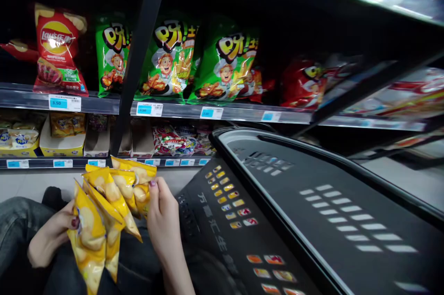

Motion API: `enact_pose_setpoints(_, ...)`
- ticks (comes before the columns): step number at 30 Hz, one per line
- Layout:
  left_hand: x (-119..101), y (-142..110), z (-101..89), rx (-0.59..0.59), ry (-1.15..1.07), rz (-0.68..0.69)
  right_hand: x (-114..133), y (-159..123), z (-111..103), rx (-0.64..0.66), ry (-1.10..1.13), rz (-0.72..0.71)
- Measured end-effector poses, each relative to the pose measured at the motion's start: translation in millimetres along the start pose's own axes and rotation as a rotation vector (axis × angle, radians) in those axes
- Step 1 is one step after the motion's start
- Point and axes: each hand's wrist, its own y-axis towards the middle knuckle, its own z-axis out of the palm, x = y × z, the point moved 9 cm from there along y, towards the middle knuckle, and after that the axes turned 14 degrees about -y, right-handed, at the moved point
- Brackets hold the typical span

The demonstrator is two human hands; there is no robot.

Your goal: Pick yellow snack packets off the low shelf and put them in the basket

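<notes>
Several small yellow snack packets [93, 225] are fanned out between my two hands, above my lap. My left hand [52, 232] grips the near packets at their left side, its thumb pressed on the front one. On the far side of the bunch, my right hand [164, 214] pinches the edge of another yellow packet [141, 191] between thumb and fingers. The packets overlap, so the fingers behind them are hidden. Close to the right forearm stands a dark grey shopping basket [215, 239], with colourful packages showing through its side holes.
A shelf holds a red chip bag [58, 52] and green snack bags [222, 66]. Below, open cartons [62, 144] hold small packets, and wrapped sweets [176, 140] lie beside them. A dark post [138, 40] rises before the shelves. Price labels [64, 103] line the shelf edges.
</notes>
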Motion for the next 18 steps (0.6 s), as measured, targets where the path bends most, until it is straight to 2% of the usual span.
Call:
enact_pose_setpoints(4, 5.6, 5.1, 11.6, 0.074, 0.069, -0.013, -6.7, 3.1, 6.8, 0.016, -0.021, 0.016)
enact_pose_setpoints(7, 0.5, 8.6, 5.9, 0.001, 0.097, 0.044, -10.5, 3.6, 13.1, 0.012, -0.022, 0.023)
enact_pose_setpoints(12, -12.9, 6.1, -10.5, -0.151, 0.037, 0.18, -14.0, 1.4, 35.2, 0.063, 0.073, 0.022)
enact_pose_setpoints(18, -7.9, 6.0, -10.8, -0.152, 0.017, 0.176, -20.0, -1.6, 46.8, 0.106, 0.175, 0.122)
